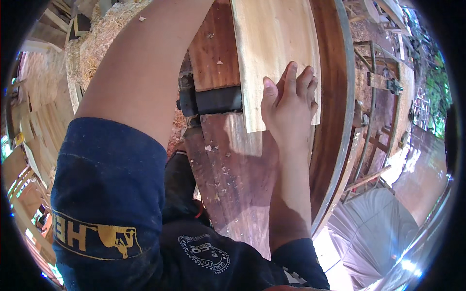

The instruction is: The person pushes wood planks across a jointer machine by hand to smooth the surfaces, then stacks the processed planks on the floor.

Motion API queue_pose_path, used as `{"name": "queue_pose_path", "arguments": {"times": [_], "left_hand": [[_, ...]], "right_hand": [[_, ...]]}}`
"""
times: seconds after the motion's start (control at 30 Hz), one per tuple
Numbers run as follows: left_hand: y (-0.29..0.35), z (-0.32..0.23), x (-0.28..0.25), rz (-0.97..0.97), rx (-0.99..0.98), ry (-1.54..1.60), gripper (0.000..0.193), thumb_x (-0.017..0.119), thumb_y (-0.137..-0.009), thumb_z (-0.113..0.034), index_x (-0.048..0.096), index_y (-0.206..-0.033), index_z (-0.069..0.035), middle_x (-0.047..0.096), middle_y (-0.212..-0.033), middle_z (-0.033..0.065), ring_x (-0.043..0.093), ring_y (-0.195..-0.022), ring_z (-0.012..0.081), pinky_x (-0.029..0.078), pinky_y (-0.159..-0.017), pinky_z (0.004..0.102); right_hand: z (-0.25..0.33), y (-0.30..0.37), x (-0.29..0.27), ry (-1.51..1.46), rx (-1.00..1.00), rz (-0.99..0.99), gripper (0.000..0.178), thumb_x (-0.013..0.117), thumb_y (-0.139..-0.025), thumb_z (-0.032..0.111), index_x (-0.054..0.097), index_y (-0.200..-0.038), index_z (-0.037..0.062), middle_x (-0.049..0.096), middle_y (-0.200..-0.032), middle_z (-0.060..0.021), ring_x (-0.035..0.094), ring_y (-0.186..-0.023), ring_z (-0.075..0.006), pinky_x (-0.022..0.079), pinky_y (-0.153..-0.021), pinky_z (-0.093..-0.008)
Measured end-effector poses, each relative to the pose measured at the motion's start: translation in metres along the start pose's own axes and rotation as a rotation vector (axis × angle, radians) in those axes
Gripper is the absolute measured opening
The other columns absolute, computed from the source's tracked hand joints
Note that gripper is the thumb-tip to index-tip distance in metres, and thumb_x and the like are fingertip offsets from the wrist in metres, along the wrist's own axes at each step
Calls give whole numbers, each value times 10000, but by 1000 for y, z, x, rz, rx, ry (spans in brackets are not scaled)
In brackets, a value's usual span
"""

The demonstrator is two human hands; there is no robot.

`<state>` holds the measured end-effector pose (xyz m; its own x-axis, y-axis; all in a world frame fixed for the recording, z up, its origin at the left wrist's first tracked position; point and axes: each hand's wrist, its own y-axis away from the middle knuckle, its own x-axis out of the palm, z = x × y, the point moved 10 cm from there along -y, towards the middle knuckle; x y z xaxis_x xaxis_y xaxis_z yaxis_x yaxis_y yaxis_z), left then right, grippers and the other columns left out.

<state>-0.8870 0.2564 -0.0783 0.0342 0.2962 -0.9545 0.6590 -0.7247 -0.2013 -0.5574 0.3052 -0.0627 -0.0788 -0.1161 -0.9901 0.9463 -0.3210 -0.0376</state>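
A pale wooden board (272, 39) lies lengthwise over a dark reddish wooden bed (233, 179). On the board's near end rests my right hand (290, 104), palm down, its fingers stretched forward and the thumb apart. My left arm reaches forward along the left side of the bed and leaves the picture at the top, so its hand is out of sight. Between the two sections of the bed sits a dark cylinder-like part (218, 100), partly covered by the board. A brown wooden side piece (332, 97) with a grey edge runs along the board's right.
Wood shavings (109, 46) are heaped at the far left, with small chips scattered on the bed. Stacked planks (41, 109) stand farther left. To the right are a wooden frame (371, 111) with a clamp-like metal piece and a grey sheet (374, 228).
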Motion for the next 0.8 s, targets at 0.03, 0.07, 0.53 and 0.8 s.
{"name": "queue_pose_path", "arguments": {"times": [0.03,0.07,0.53,0.8], "left_hand": [[-1,4,1,10,-10,-37,545,491,-1005,-576,624,-1437,-271,449,-1620,58,391,-1489,344,299,-1182,573],[-3,6,2,17,-19,-69,551,492,-1005,-577,615,-1448,-273,433,-1632,53,380,-1499,339,291,-1192,573],[-22,27,3,-16,-24,47,600,516,-991,-598,602,-1463,-237,454,-1619,48,362,-1513,332,242,-1222,573],[-30,38,4,-34,8,29,573,527,-989,-584,640,-1418,-222,519,-1563,49,433,-1456,329,301,-1177,554]], "right_hand": [[2,-4,3,7,-14,35,715,525,-1037,508,438,-1538,4,366,-1561,-383,358,-1446,-579,380,-1082,-680],[2,-7,5,19,-27,70,754,534,-1030,539,425,-1542,-3,367,-1551,-395,358,-1442,-588,392,-1074,-685],[12,-40,6,75,-42,184,764,537,-1035,498,424,-1499,-98,368,-1501,-455,389,-1411,-603,423,-1099,-626],[18,-55,11,67,-51,201,767,547,-1028,482,413,-1497,-111,356,-1493,-473,389,-1395,-626,417,-1106,-629]]}}
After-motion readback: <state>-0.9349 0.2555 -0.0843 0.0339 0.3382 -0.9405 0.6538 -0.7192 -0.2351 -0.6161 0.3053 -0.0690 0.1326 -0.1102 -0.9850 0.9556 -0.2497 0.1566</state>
